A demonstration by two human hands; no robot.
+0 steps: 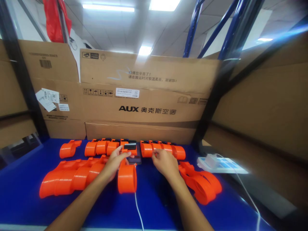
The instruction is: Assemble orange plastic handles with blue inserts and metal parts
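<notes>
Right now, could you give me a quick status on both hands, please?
Left hand on orange housing over the phone. Right hand touching the back row of orange parts. Orange ring part lies between the forearms.

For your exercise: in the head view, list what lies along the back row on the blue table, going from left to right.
Lone orange part → row of orange parts → left hand → phone → right hand → second orange row → white power strip.

Blue table [26, 192]: orange plastic housings in far row [134, 148], nested stack near left [69, 178], pair near right [202, 183], single piece centre [127, 179]; white power strip [221, 164] far right.
</notes>
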